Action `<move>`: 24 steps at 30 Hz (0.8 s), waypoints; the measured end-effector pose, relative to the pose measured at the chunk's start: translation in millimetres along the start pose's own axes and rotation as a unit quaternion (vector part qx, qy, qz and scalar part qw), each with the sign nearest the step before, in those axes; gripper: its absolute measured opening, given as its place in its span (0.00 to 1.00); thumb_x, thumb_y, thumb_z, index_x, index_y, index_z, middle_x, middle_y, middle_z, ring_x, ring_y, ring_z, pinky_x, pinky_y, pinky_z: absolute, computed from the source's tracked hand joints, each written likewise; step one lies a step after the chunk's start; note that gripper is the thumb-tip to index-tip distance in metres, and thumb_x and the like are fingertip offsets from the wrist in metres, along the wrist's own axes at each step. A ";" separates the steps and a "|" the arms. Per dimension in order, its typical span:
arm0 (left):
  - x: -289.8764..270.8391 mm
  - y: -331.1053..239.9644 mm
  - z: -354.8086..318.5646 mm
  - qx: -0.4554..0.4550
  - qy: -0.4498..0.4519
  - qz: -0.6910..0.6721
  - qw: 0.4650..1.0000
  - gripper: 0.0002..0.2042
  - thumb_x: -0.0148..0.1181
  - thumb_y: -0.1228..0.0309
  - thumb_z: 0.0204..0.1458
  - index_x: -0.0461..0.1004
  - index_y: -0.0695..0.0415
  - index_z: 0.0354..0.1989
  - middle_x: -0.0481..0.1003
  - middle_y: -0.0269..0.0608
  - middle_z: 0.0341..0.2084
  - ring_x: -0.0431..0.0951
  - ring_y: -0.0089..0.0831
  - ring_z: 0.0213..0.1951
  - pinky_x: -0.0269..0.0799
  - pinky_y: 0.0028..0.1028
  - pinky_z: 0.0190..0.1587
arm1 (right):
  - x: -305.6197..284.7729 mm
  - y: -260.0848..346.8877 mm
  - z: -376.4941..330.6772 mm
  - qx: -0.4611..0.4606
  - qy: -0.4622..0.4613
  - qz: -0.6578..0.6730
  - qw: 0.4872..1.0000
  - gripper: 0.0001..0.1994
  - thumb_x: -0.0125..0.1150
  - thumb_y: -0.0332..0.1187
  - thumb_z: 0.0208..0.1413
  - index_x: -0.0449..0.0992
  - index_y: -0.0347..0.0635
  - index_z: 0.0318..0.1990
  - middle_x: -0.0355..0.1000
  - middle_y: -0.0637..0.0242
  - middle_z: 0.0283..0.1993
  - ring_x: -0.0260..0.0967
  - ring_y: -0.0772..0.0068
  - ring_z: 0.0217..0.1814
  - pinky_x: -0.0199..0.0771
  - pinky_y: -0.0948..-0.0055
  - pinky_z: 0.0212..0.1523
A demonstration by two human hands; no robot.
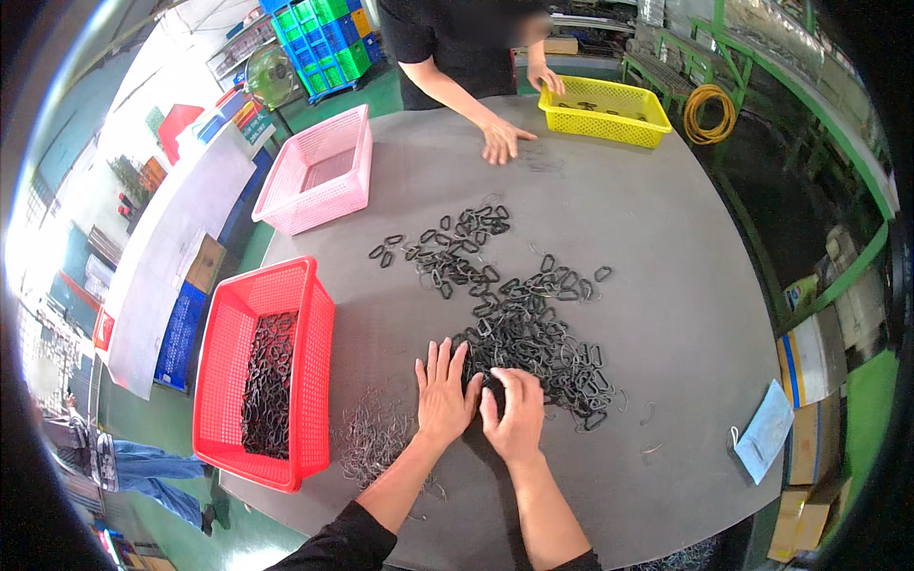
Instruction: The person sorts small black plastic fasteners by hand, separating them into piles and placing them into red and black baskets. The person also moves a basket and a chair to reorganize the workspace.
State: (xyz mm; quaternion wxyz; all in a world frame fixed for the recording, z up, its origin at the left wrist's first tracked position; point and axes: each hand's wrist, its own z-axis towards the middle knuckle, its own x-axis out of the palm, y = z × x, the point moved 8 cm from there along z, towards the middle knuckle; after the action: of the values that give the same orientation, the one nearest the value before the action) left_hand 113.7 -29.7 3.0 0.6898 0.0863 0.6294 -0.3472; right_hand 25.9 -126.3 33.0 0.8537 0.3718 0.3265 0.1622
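A big pile of black carabiner-like links (533, 333) lies on the grey table in front of me. My left hand (442, 398) rests at the pile's near left edge, fingers stretched out and flat, thumb toward the links. Close beside it, my right hand (517, 417) has its fingers and thumb curled around a few black links, which its fingers partly hide. Left of my left wrist is a heap of thin, curly grey scraps (373, 438). A looser spread of the same links (457, 249) reaches farther across the table.
A red basket (322, 381) with black links stands at left, a pink basket (328, 205) behind it. Across the table, a co-worker's hand (503, 141) lies near thin scraps; their other hand touches a yellow basket (609, 127). A blue face mask (764, 433) lies at right.
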 end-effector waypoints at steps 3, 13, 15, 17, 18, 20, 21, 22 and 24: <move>2.3 1.3 1.3 0.002 -0.011 -0.029 1.000 0.22 0.49 0.62 0.54 0.60 0.55 0.58 0.55 0.50 0.60 0.50 0.49 0.63 0.43 0.49 0.63 | 6.1 -5.1 0.0 0.016 0.016 -0.025 0.999 0.16 0.58 0.28 0.44 0.70 0.42 0.43 0.67 0.61 0.41 0.64 0.58 0.45 0.63 0.63 0.46; 4.1 -2.8 4.3 0.005 -0.015 -0.031 0.999 0.21 0.48 0.64 0.55 0.61 0.55 0.57 0.56 0.49 0.59 0.51 0.48 0.63 0.44 0.48 0.62 | 13.7 -13.6 -3.8 0.028 0.044 -0.041 0.998 0.14 0.58 0.24 0.42 0.70 0.42 0.40 0.65 0.62 0.43 0.63 0.59 0.49 0.62 0.62 0.48; 4.1 -3.1 4.6 0.005 -0.015 -0.032 0.999 0.21 0.48 0.64 0.55 0.61 0.55 0.57 0.56 0.49 0.59 0.51 0.48 0.63 0.44 0.48 0.62 | 14.3 -13.2 -4.0 0.025 0.047 -0.049 0.997 0.13 0.58 0.24 0.42 0.70 0.42 0.39 0.65 0.63 0.43 0.63 0.60 0.49 0.61 0.62 0.48; 3.3 -3.1 4.8 0.005 -0.013 -0.029 0.999 0.21 0.48 0.64 0.55 0.61 0.55 0.57 0.56 0.49 0.59 0.51 0.48 0.63 0.44 0.48 0.62 | 14.3 -10.9 -3.7 0.021 0.057 -0.057 0.997 0.13 0.58 0.24 0.42 0.71 0.42 0.38 0.65 0.63 0.43 0.62 0.60 0.50 0.60 0.62 0.49; 2.6 -3.2 4.7 0.005 -0.015 -0.031 0.999 0.21 0.48 0.64 0.55 0.61 0.55 0.56 0.56 0.49 0.59 0.51 0.48 0.63 0.44 0.48 0.62 | 14.5 -10.6 -3.8 0.021 0.059 -0.057 0.996 0.13 0.59 0.24 0.41 0.71 0.42 0.38 0.65 0.63 0.43 0.62 0.61 0.50 0.60 0.62 0.50; 0.6 -2.4 4.0 0.006 -0.019 -0.033 0.999 0.20 0.48 0.64 0.55 0.61 0.55 0.56 0.56 0.49 0.59 0.51 0.48 0.63 0.44 0.48 0.62 | 15.8 -9.3 -4.2 0.020 0.064 -0.055 0.996 0.12 0.59 0.24 0.41 0.71 0.42 0.38 0.65 0.64 0.43 0.62 0.61 0.50 0.60 0.62 0.50; 1.1 -2.7 4.1 0.006 -0.019 -0.033 0.999 0.20 0.48 0.65 0.55 0.61 0.55 0.56 0.56 0.49 0.59 0.51 0.48 0.63 0.44 0.48 0.62 | 15.5 -9.6 -4.2 0.018 0.062 -0.055 0.996 0.13 0.59 0.25 0.41 0.71 0.42 0.38 0.65 0.64 0.43 0.62 0.61 0.50 0.60 0.62 0.50; 1.2 -2.7 4.0 0.006 -0.019 -0.034 0.999 0.20 0.48 0.65 0.55 0.61 0.55 0.56 0.56 0.49 0.59 0.51 0.48 0.63 0.44 0.48 0.62 | 15.5 -9.7 -4.4 0.016 0.060 -0.055 0.997 0.13 0.59 0.25 0.41 0.71 0.42 0.38 0.65 0.64 0.43 0.62 0.61 0.50 0.60 0.62 0.50; 1.0 -2.2 3.0 0.005 -0.020 -0.038 0.999 0.20 0.48 0.65 0.55 0.62 0.55 0.56 0.56 0.49 0.59 0.51 0.48 0.63 0.45 0.48 0.62 | 16.1 -10.4 -5.3 0.015 0.059 -0.053 0.997 0.13 0.59 0.25 0.41 0.71 0.43 0.38 0.65 0.64 0.42 0.62 0.61 0.50 0.60 0.62 0.49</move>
State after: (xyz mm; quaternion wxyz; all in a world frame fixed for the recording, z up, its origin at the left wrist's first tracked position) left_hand 114.9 -33.3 3.4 0.6882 0.0586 0.6167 -0.3777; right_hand 34.5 -122.0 15.6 0.8347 0.3568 0.3977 0.1338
